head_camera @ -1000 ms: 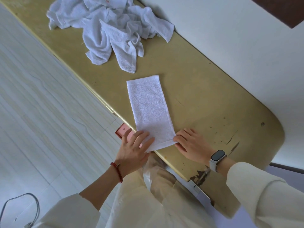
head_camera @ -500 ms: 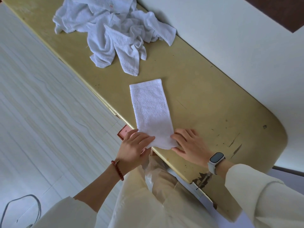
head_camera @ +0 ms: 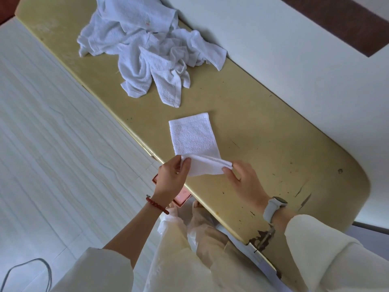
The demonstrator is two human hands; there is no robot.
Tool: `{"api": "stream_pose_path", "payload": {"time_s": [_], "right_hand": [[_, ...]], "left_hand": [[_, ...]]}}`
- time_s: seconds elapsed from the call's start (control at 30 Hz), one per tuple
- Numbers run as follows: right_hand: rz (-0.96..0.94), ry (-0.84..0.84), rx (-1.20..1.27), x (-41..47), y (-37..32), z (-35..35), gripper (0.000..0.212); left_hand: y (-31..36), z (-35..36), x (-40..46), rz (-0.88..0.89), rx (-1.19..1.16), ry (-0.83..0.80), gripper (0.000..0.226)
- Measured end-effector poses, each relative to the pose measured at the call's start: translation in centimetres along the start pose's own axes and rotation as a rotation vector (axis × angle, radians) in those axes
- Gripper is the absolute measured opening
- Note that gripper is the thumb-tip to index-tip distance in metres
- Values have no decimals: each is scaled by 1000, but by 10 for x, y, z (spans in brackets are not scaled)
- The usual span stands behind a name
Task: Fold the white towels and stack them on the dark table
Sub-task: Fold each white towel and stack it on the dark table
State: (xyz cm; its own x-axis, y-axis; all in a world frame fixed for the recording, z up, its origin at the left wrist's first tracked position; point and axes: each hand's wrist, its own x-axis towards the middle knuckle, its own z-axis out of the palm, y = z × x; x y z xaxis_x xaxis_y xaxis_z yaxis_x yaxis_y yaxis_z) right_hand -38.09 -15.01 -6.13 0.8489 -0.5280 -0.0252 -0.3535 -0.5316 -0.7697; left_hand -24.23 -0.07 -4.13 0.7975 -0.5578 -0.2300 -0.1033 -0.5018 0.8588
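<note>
A narrow white towel (head_camera: 194, 137) lies on the yellowish table (head_camera: 263, 144), folded lengthwise. Its near end is lifted off the table and curled back toward the far end. My left hand (head_camera: 171, 179) pinches the near left corner, and my right hand (head_camera: 245, 182) pinches the near right corner. Both hands sit at the table's front edge. A heap of unfolded white towels (head_camera: 145, 53) lies farther back on the same table.
A white wall (head_camera: 305, 60) runs along the table's far side. A small pink box (head_camera: 181, 198) sits below the table edge under my left hand. A grey cable (head_camera: 27, 270) lies on the pale floor at lower left. My legs stand close to the table.
Both hands went from pressing the towel's near end flat to gripping its corners and lifting that end up and over toward the far end. The camera view shifted.
</note>
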Motion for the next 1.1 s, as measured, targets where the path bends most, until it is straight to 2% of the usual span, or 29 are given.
{"api": "stream_pose_path", "payload": {"time_s": [0.1,0.2,0.3,0.4,0.5,0.73,1.1], "right_hand": [[71,-10,190,13,-10,-8,47],[68,-38,236,22,-11,-14,23],[31,-19,129,27,-8,-15,37],[15,36,-4,36,-8,-10,30],[89,46,-105,55,-9,1,28],[236,16,-189,93,-14,14,32],[376,-64,-281,112,-13,20,34]], "left_hand": [[-1,-2,2,-79,-36,-27,38],[-4,-3,1,-116,-23,-70,42],[-2,-3,2,-151,8,-58,39],[5,0,7,-186,15,-3,23],[5,3,18,-217,20,65,16],[0,12,46,-208,83,176,22],[-6,15,62,-344,229,177,18]]}}
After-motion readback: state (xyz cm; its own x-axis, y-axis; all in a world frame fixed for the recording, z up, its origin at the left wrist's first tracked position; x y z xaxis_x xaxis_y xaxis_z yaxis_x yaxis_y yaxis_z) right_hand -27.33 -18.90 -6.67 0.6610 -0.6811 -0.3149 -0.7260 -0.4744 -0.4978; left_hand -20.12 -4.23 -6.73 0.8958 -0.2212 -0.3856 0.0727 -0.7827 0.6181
